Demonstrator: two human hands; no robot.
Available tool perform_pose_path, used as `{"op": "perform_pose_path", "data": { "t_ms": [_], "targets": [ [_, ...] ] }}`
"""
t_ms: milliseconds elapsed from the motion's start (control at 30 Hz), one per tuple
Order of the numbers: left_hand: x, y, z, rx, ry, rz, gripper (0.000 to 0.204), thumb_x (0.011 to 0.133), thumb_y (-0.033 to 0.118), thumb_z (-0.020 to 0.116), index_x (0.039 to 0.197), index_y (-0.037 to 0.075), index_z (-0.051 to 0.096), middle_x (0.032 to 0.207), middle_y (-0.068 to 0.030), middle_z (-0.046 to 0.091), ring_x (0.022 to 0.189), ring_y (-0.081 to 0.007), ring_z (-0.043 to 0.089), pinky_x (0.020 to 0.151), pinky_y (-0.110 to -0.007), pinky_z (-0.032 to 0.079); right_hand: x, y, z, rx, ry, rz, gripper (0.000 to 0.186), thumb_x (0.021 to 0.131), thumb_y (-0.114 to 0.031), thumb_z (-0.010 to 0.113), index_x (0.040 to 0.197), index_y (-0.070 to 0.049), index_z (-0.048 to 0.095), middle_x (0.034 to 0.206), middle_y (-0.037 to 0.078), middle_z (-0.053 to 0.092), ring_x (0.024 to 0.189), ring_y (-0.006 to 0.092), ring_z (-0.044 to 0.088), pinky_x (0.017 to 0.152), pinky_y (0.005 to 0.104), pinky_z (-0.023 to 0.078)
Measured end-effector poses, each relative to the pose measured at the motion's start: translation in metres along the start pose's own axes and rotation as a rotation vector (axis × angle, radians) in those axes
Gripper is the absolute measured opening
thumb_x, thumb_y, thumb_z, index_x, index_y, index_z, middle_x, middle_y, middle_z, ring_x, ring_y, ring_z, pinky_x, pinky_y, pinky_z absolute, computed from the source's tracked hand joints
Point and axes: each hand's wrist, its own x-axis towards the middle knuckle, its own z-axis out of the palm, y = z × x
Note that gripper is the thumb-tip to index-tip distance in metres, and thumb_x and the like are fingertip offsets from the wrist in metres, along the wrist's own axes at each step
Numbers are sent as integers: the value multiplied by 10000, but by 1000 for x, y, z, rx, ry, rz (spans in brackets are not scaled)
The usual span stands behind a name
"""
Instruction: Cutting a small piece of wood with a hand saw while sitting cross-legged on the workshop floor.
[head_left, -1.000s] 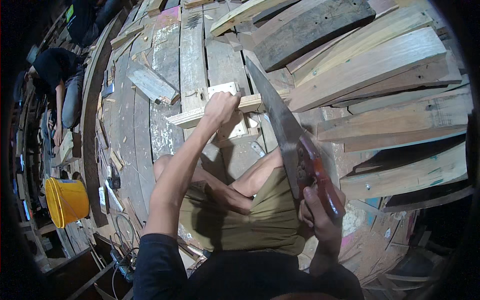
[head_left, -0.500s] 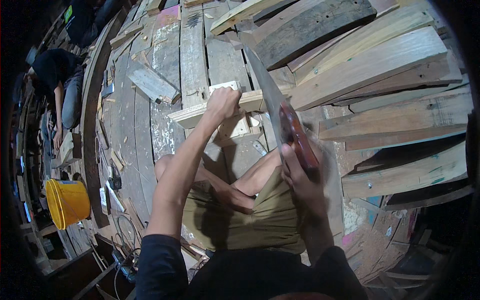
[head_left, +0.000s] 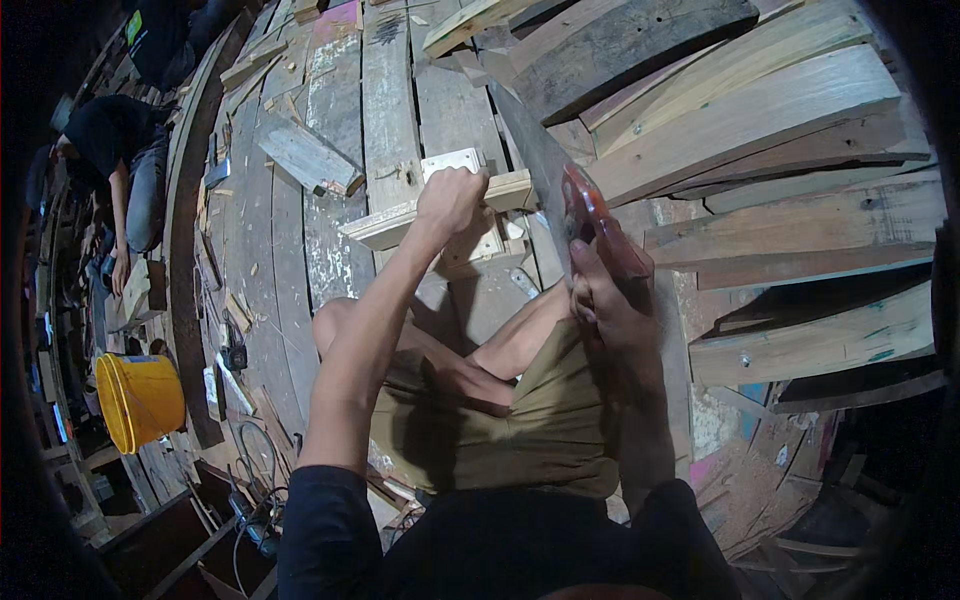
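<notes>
My left hand [head_left: 452, 203] is closed over a pale wooden strip [head_left: 385, 228] and presses it onto a small light wooden block [head_left: 452, 160]. The strip lies crosswise in front of my crossed legs. In my right hand [head_left: 612, 300] is a handsaw, gripped by its glossy reddish-brown handle [head_left: 600, 215]. Its grey blade [head_left: 533, 140] points forward and slightly left, beside the strip's right end. Whether the teeth touch the wood I cannot tell.
Curved timber pieces [head_left: 760, 110] are stacked on the right. A short grey board [head_left: 310, 158] lies on the plank floor [head_left: 335, 200], left of the strip. At far left are a yellow bucket [head_left: 145, 400], a long beam [head_left: 182, 270] and a bent-over person [head_left: 115, 150]. Cables [head_left: 255, 470] lie lower left.
My right hand and the saw handle have moved forward, away from my body. My left hand keeps its hold on the strip.
</notes>
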Motion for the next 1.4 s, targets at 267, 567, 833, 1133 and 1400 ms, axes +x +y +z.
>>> {"op": "perform_pose_path", "data": {
  "t_ms": [267, 567, 833, 1133, 1400],
  "targets": [
    [7, -11, 8, -29, -7, -16, 382, 740, 301, 767, 956, 10, 645, 739, -204, 665, 753, -380, 687, 655, -475, 541, -73, 23, -26, 84, 34, -96, 60, 971, -68, 574, 1018, -47, 542, 601, -48, 399, 435, 17, 347, 396, 204, 294],
    [-21, 15, 15, 37, 8, 147, 271, 779, 50, 592, 1049, 25, 604, 756, -182, 673, 718, -357, 687, 625, -449, 547, -7, 50, -30, 53, -101, -244, 547, 981, -67, 537, 1505, -63, 381, 782, -34, 513, 613, 35, 445, 532, 197, 376],
    [2, -4, 10, -25, 24, 61, 386, 795, 277, 713, 1084, 34, 633, 765, -192, 673, 741, -367, 680, 649, -466, 538, -19, 31, 0, -9, 26, -227, 456, 966, -87, 574, 1395, 24, 467, 754, -26, 503, 628, 34, 430, 562, 201, 382],
    [-2, -1, 9, -46, -1, 105, 308, 801, 178, 676, 1059, 23, 612, 758, -199, 670, 741, -380, 678, 660, -472, 535, -77, 28, -27, 71, 111, -104, 204, 978, -72, 549, 1162, 13, 565, 519, -36, 365, 389, 46, 325, 384, 218, 294],
    [-2, 13, 10, -4, 81, 140, 295, 787, 198, 687, 1002, 16, 600, 741, -173, 671, 704, -360, 685, 630, -456, 549, 34, 35, -13, 66, 4, 19, 269, 966, -135, 595, 1219, -43, 596, 706, -58, 483, 577, 31, 450, 497, 218, 363]
  ]
}}
